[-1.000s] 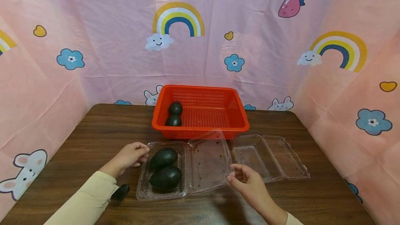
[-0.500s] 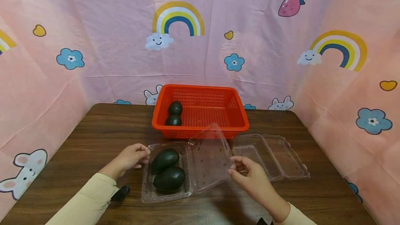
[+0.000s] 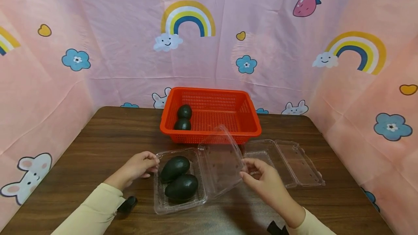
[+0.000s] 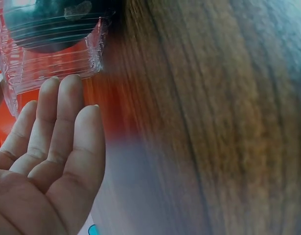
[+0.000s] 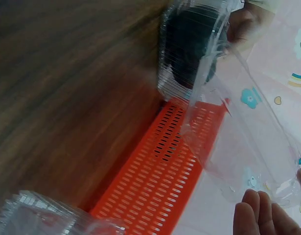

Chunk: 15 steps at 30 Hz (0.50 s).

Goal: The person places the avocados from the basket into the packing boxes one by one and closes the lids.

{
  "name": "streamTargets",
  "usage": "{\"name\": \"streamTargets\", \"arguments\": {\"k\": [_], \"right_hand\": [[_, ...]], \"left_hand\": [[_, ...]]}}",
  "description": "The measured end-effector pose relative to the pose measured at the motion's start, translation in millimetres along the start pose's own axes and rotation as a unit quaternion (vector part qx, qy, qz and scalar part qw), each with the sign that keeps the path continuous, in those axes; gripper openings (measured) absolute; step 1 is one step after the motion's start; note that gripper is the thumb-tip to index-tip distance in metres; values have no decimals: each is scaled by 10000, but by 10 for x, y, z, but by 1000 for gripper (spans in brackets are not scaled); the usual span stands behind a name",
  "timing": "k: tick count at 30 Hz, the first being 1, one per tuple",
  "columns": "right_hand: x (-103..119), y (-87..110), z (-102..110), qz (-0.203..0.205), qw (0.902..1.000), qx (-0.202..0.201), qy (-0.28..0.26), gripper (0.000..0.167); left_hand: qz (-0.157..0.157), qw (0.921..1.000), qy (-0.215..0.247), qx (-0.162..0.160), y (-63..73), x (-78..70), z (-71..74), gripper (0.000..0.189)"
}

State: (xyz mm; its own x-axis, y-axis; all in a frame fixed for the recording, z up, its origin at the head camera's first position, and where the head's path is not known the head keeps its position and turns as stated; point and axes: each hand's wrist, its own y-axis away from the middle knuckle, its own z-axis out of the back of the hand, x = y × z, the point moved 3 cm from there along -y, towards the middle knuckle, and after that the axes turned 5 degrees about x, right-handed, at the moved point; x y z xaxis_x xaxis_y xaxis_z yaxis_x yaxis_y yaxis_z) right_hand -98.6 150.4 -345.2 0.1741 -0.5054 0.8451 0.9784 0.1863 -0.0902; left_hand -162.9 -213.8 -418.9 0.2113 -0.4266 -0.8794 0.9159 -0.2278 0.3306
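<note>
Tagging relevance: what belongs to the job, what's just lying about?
In the job: left hand, right hand, front clear container, its raised lid, two avocados inside.

Untouched, maybe just lying about: red basket, basket's two avocados, second open container.

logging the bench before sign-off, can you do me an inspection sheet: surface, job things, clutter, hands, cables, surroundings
surface: brown wood-grain table
job's things: clear box on the table, two avocados inside, lid partly raised; behind it, red basket with two other avocados at its left end; second box lying open to the right
clutter: nothing seen
left hand: at the clear box's left edge, fingers nearly straight; firm contact hard to tell
right hand: pinches the lid's free edge
cables: nothing seen
surroundings: pink printed cloth behind and at both sides
</note>
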Motion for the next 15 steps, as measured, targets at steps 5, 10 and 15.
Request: {"name": "streamTargets", "arguments": {"k": [5,10,15], "right_hand": [[98,-31,3,435,9987,39,275,28],[202,-79,9,806,9942,82,700,28],[262,-105,23,979,9897,43,1041,28]], "left_hand": [[28,10000,68,-21,33,7,-22,22],[-11,10000,83,-17,71,-4,-52,25],[-1,9999,101,-23,87,-7,-91,29]]}}
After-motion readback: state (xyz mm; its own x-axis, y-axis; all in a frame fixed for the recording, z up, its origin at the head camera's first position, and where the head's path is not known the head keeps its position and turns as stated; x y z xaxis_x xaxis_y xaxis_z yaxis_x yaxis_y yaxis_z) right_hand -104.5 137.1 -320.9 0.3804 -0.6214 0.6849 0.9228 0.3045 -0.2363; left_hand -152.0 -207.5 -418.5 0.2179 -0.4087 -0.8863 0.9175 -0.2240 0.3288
